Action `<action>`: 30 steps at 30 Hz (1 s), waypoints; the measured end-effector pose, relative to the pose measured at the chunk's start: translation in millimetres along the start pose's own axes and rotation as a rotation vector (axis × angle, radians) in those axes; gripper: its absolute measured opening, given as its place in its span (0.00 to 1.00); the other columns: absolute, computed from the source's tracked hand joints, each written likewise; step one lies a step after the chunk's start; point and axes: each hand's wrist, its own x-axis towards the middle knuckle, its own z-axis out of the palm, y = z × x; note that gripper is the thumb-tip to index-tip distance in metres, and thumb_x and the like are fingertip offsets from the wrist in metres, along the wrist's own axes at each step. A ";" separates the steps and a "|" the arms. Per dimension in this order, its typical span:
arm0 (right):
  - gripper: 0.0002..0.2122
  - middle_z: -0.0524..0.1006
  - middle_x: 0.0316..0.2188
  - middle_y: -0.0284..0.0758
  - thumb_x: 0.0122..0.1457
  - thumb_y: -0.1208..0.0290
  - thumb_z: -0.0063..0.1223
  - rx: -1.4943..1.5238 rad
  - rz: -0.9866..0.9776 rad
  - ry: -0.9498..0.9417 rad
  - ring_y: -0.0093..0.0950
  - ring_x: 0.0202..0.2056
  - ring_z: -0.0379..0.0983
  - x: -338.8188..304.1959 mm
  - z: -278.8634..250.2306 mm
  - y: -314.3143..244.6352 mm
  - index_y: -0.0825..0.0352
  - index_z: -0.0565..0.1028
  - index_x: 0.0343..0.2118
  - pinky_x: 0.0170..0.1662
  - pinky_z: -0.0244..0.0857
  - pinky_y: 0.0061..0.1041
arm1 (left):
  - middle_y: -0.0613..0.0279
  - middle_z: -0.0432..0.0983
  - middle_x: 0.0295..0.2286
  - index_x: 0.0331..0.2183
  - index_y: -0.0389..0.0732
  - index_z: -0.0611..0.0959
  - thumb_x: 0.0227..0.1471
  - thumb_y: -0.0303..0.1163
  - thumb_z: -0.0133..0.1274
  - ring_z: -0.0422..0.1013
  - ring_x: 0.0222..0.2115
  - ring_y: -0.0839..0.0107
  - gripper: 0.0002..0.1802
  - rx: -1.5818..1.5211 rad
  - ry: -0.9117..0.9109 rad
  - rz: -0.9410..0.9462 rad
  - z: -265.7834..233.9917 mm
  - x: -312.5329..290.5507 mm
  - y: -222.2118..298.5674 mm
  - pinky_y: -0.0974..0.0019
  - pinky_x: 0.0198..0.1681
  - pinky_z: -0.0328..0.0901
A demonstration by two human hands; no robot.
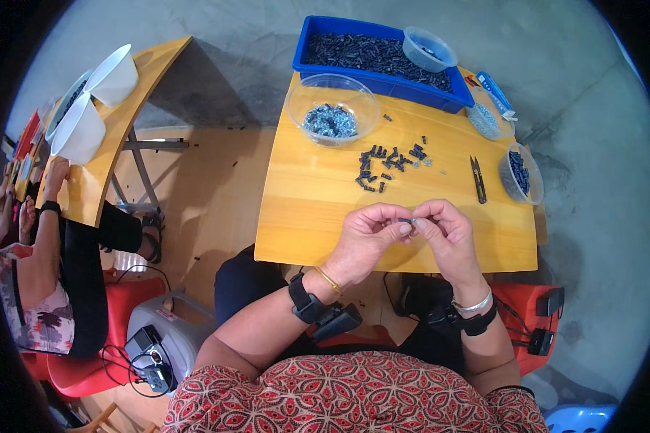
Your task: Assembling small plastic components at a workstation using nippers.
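Observation:
Over the near part of the yellow table [303, 231], my left hand [365, 242] pinches a small black plastic part [404, 220] between thumb and fingers. My right hand [449, 238] meets it fingertip to fingertip, closed on a small pale piece [414, 222] at the part's end; its exact shape is too small to tell. Just beyond my hands lies a loose group of small black plastic parts [366, 164], with a few tiny clear pieces [427, 162] by its right side. To the right of these rest black thread snips [478, 180].
At the back stands a blue tray [383, 85] full of black parts, with a clear tub [430, 61] in it. Another clear bowl [296, 108] holds shiny pieces. On the right are tubs of clear beads [485, 121] and dark parts [518, 173]. A co-worker's hand [56, 173] is at the left table.

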 end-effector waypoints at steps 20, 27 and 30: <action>0.03 0.68 0.26 0.28 0.54 0.80 0.46 -0.212 -0.124 0.114 0.15 0.28 0.65 -7.6 -1.6 -1.4 0.70 0.69 0.32 0.33 0.61 0.14 | 0.63 0.72 0.29 0.37 0.34 0.75 0.50 0.21 0.47 0.69 0.28 0.76 0.09 0.082 -0.036 0.073 4.2 -0.4 2.3 0.72 0.35 0.67; 0.04 0.68 0.26 0.29 0.55 0.80 0.45 -0.182 -0.112 0.111 0.16 0.28 0.65 -10.6 -5.0 -5.5 0.70 0.68 0.33 0.32 0.61 0.14 | 0.64 0.73 0.26 0.35 0.34 0.76 0.47 0.20 0.50 0.69 0.26 0.78 0.09 0.069 -0.003 0.067 5.8 -2.2 0.3 0.75 0.31 0.66; 0.04 0.68 0.26 0.29 0.54 0.80 0.45 -0.218 -0.146 0.097 0.16 0.28 0.65 -10.7 -6.1 -5.5 0.70 0.68 0.33 0.32 0.61 0.14 | 0.65 0.73 0.26 0.34 0.34 0.76 0.47 0.21 0.51 0.69 0.25 0.78 0.08 0.100 -0.001 0.062 5.7 -2.6 0.5 0.75 0.31 0.66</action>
